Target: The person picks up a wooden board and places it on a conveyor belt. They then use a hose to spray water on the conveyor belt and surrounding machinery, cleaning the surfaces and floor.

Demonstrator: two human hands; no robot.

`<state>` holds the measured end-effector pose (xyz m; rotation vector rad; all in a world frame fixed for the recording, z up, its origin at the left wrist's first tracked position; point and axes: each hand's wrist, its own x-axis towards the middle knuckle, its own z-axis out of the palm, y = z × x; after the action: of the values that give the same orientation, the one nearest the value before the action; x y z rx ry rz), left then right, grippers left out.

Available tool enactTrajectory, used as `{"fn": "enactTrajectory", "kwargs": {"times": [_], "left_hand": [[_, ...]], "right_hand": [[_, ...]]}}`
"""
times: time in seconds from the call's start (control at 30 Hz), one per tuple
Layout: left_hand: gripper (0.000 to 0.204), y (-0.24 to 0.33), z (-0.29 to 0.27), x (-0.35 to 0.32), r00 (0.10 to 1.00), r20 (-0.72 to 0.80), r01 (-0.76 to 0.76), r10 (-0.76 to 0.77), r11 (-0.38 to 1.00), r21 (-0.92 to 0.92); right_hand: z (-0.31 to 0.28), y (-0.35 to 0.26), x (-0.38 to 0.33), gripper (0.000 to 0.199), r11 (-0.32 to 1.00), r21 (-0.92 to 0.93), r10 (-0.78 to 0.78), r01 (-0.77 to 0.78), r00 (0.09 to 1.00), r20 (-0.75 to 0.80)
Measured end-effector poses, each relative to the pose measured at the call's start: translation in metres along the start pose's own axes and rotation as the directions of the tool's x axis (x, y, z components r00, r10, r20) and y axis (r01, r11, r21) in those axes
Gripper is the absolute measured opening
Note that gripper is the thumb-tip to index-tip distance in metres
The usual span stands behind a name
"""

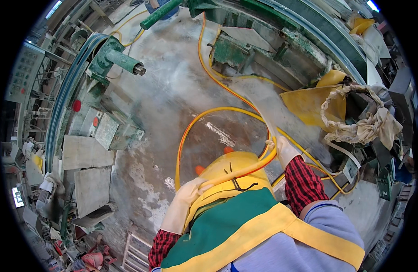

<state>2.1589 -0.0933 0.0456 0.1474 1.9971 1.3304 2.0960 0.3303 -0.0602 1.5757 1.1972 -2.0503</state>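
Note:
My right hand point(283, 149), in a white glove, grips a yellow hose point(218, 111) that loops over the wet concrete floor point(172, 99) in front of me. My left hand point(184, 199), also in a white glove, holds the same hose lower down, against my yellow and green apron point(231, 213). The hose runs from my left hand up across the apron to my right hand, then curves away toward the green machine point(245, 45) at the top. Both sleeves are red and black check.
Stone slabs point(86, 154) lie on a stand at the left, beside a green roller shaft point(125, 61) and a control panel point(23, 72). At the right hang a yellow sheet point(308, 104) and knotted rags point(354, 129). A green pipe point(159, 13) crosses the top.

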Motion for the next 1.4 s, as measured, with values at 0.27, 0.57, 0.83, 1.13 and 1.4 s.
{"fn": "enactTrajectory", "kwargs": {"times": [0.27, 0.57, 0.83, 1.13, 1.4], "left_hand": [[0.026, -0.036, 0.008, -0.006, 0.997, 0.052, 0.059, -0.055, 0.995, -0.077], [0.029, -0.087, 0.016, -0.034, 0.994, 0.039, 0.105, -0.098, 0.906, -0.41], [0.027, -0.072, 0.019, -0.078, 0.972, -0.063, 0.202, -0.226, 0.945, -0.256], [0.048, -0.048, -0.011, -0.093, 0.962, -0.266, 0.115, -0.06, 0.974, 0.196], [0.063, -0.034, -0.046, -0.06, 0.998, 0.042, -0.055, 0.04, 0.88, 0.471]], "right_hand": [[-0.003, 0.018, -0.017, 0.028, 0.988, 0.071, 0.143, -0.134, 0.98, -0.139], [0.069, 0.004, -0.037, 0.033, 0.92, -0.343, 0.165, -0.191, 0.981, -0.104], [0.13, 0.022, -0.03, 0.034, 0.829, -0.54, 0.147, -0.146, 0.988, -0.041], [0.116, 0.053, -0.018, 0.039, 0.962, -0.264, 0.072, -0.076, 0.997, -0.027], [0.046, 0.082, -0.084, 0.037, 0.992, -0.061, 0.081, -0.11, 0.93, -0.357]]}}
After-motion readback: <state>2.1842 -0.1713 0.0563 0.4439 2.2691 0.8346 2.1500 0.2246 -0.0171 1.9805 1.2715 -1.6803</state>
